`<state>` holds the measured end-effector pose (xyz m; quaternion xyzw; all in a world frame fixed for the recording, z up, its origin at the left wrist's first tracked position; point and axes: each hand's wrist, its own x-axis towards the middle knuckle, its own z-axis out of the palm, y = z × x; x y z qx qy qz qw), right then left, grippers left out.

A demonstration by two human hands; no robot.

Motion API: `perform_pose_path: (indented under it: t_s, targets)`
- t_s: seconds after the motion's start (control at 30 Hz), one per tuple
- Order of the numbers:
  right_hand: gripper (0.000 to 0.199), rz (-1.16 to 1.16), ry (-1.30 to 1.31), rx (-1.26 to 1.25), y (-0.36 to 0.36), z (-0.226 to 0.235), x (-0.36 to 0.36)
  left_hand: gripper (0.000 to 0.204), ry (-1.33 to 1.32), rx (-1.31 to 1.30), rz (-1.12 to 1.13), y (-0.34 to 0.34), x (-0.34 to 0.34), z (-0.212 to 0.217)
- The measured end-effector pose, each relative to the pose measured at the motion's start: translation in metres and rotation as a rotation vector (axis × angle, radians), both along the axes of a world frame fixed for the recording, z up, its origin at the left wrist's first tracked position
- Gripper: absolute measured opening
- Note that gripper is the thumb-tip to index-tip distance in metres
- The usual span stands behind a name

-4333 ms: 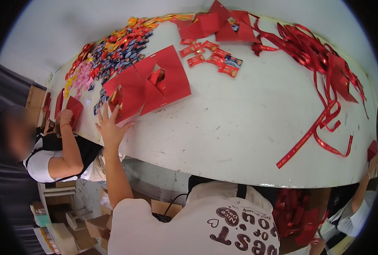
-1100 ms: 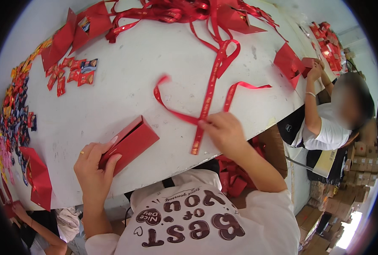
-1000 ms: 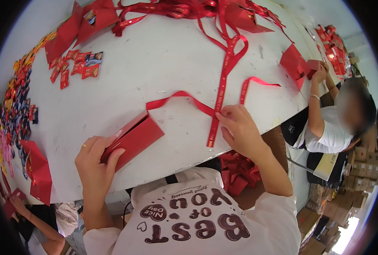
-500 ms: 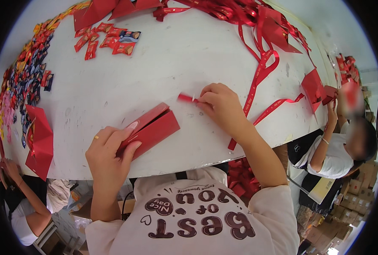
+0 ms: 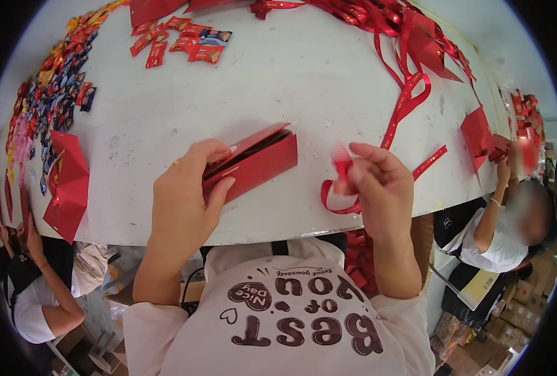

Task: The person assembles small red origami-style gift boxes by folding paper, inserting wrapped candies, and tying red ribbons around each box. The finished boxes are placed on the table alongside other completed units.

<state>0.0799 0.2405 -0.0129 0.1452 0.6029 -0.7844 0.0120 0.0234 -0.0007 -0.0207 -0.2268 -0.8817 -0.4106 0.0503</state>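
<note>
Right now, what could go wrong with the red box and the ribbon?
The red box lies near the table edge, pinned only by the left hand, so it might slide off. The ribbon in the right hand loops past the edge and could slip down or snag the ribbon pile.

Glossy red card box (image 5: 253, 164), satin ribbon (image 5: 340, 188)

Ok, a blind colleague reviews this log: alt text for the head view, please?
The left hand grips a flat red box on a white table while the right hand pinches a red ribbon. Wrapped sweets and more ribbons lie beyond.
</note>
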Motion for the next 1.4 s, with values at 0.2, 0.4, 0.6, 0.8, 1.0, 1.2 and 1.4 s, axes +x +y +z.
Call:
perform_pose_path:
  t_s: [0.2,0.4,0.6,0.8,1.0,1.2,1.4]
  targets:
    - [0.017,0.317,-0.392,-0.353,-0.036,0.0,0.019,0.03,-0.032,0.052,-0.039,-0.004,0.003,0.004]
    - [0.021,0.29,-0.437,-0.465,-0.059,-0.016,-0.003,0.025,-0.127,0.127,-0.088,-0.007,-0.001,0.008]
    - [0.017,0.216,-0.542,-0.488,-0.074,-0.002,-0.006,0.019,-0.062,0.085,-0.171,-0.011,-0.005,0.005]
    - [0.018,0.25,-0.492,-0.445,-0.075,-0.003,-0.008,0.017,-0.08,0.091,-0.166,-0.011,-0.004,0.004]
    - [0.018,0.239,-0.519,-0.468,-0.077,-0.003,-0.011,0.019,-0.11,0.087,-0.179,-0.012,-0.005,0.007]
    - [0.017,0.196,-0.478,-0.408,-0.08,0.001,-0.01,0.022,-0.132,0.096,-0.174,-0.011,-0.005,0.006]
    - [0.017,0.197,-0.485,-0.403,-0.08,-0.002,-0.009,0.024,-0.132,0.079,-0.189,-0.012,-0.006,0.007]
